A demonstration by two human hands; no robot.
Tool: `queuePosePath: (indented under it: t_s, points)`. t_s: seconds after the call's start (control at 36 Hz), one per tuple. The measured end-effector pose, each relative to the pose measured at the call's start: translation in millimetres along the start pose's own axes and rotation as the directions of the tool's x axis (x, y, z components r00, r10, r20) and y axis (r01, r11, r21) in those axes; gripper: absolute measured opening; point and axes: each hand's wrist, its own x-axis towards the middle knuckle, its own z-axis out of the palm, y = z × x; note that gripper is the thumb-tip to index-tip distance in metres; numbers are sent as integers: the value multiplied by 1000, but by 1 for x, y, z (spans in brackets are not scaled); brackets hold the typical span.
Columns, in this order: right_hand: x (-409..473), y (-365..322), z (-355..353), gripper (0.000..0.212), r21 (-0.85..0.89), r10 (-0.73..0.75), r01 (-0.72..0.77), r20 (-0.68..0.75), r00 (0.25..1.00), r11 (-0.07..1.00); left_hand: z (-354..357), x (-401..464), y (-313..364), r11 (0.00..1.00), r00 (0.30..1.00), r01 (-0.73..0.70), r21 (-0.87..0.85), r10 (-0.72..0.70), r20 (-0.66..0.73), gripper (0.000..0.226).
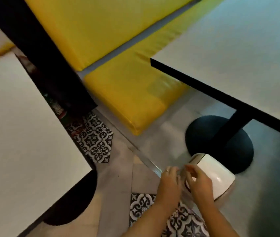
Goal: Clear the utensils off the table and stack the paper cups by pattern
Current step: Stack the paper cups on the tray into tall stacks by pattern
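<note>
Both surfaces [238, 48] look bare, so clearing seems done; both hands, left [169, 181] and right [198, 181], pinch something blurred, perhaps cups, beside a white bin [216, 173]; stacking unconfirmed.

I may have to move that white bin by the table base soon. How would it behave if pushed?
The white bin looks like thin, glossy plastic, so probably light and apt to slide on the smooth grey floor. Its rounded lid looks slippery to grip. It seems taller than wide, so a high push might tip it. Its contents are hidden, so weight is uncertain.
</note>
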Motion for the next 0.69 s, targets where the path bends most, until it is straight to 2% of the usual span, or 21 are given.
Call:
queuePosePath:
  t_s: [0.08,0.14,0.22,0.31,0.39,0.47,0.61,0.69]
  points:
    - [-5,-67,-3,21,-4,-169,169,37,985,986,-62,-12,20,991,980,-117,63,125,-157,32]
    - [-10,-115,-2,20,-40,-298,303,89,950,952,-106,-21,29,982,944,-130,137,165,-285,32]
    - [-22,-183,10,20,-108,-463,480,149,873,871,-174,-40,27,977,843,-93,193,180,-506,29]
    - [-50,-244,26,24,-118,-565,604,252,786,788,-242,-75,18,982,786,-11,189,125,-606,29]
    - [-85,-297,48,27,-144,-605,710,425,673,689,-302,-115,-3,966,771,147,212,23,-637,36]
    - [-114,-335,76,33,-185,-635,817,545,547,545,-353,-154,-33,924,745,305,229,-82,-662,44]
    - [-178,-394,132,50,-163,-664,919,647,375,360,-426,-229,-85,842,671,511,173,-266,-692,53]
    - [-225,-425,168,60,-154,-651,948,696,304,277,-458,-276,-112,794,612,595,127,-345,-712,54]
